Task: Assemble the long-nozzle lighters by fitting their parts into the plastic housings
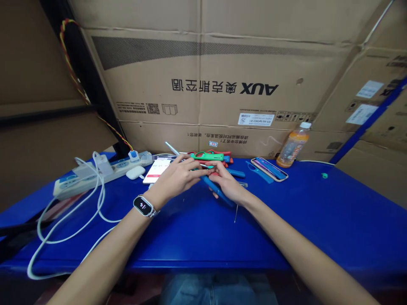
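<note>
The right hand's (pixel 231 185) fingers grip the blue tool (pixel 224 196) over the bench (pixel 190 243), while the left hand's (pixel 179 176) fingers bunch near its upper end, hold indeterminable; steady support and light fingertip pressure are advisable.
</note>
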`<act>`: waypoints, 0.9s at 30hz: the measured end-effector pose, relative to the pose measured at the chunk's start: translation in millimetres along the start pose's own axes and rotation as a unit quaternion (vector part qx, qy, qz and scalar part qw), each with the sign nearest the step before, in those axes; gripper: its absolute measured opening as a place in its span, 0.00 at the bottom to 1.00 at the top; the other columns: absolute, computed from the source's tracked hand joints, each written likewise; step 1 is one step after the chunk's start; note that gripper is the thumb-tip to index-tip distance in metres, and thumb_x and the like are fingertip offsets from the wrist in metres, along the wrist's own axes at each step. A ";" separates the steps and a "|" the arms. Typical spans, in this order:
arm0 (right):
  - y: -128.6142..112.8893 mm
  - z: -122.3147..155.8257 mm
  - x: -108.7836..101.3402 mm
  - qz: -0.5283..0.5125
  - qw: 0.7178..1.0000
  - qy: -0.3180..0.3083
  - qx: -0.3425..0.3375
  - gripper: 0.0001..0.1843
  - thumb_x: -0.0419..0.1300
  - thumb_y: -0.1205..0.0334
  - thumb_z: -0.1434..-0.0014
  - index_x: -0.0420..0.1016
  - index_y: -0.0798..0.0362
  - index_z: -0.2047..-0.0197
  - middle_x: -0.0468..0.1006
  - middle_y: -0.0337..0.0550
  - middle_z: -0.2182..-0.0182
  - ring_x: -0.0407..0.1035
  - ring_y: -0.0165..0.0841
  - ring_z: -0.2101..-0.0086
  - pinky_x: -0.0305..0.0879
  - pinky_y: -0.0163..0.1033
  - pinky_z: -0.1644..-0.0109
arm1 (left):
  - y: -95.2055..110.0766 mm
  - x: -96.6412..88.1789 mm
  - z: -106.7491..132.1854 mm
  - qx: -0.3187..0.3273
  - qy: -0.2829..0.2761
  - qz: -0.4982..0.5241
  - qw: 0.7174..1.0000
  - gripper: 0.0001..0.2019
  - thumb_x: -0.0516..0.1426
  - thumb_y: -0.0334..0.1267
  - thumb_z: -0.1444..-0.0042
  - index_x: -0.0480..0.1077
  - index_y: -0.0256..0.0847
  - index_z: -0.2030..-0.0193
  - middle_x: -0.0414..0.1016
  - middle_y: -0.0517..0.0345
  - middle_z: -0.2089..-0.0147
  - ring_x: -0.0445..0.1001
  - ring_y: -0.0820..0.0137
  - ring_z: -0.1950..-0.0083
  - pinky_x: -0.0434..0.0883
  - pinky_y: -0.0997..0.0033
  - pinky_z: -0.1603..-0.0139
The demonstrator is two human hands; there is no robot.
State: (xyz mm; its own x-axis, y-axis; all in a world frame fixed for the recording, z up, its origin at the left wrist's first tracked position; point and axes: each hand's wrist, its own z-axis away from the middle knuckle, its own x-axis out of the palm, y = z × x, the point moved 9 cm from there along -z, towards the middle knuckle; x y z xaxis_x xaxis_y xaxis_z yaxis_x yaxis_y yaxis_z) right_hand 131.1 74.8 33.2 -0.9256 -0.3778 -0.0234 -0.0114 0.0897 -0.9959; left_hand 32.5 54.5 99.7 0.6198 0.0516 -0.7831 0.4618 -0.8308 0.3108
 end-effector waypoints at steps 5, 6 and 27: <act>-7.0 16.4 -23.0 0.244 0.968 -0.010 -0.053 0.15 0.54 0.48 0.36 0.69 0.50 0.55 0.73 0.42 0.63 0.70 0.33 0.68 0.68 0.39 0.66 | -29.1 -7.5 7.6 -0.051 0.011 0.009 0.999 0.07 0.62 0.37 0.45 0.80 0.50 0.59 0.78 0.53 0.61 0.75 0.61 0.56 0.62 0.57 0.41; -10.1 21.2 -27.7 0.294 0.953 -0.002 -0.079 0.16 0.55 0.47 0.37 0.71 0.51 0.56 0.75 0.43 0.62 0.71 0.36 0.63 0.68 0.42 0.58 | -32.6 -5.9 9.3 -0.059 0.007 0.012 0.998 0.07 0.62 0.37 0.45 0.80 0.49 0.60 0.78 0.53 0.60 0.75 0.61 0.56 0.63 0.59 0.43; -3.6 29.5 -42.8 0.497 0.856 0.067 -0.125 0.15 0.58 0.54 0.37 0.75 0.48 0.49 0.74 0.46 0.56 0.66 0.40 0.54 0.57 0.46 0.50 | -53.1 51.5 26.6 -0.146 -0.159 -0.064 0.974 0.22 0.60 0.55 0.45 0.74 0.40 0.52 0.77 0.51 0.55 0.74 0.62 0.56 0.69 0.67 0.56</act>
State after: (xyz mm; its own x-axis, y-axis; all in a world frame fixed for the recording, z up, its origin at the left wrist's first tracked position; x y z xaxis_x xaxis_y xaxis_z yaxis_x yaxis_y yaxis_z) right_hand 181.9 63.5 35.2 -0.5596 0.1082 -0.8217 0.7422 0.5066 -0.4387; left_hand 23.0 86.5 28.5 0.3390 -0.0684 -0.9383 0.7116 -0.6337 0.3033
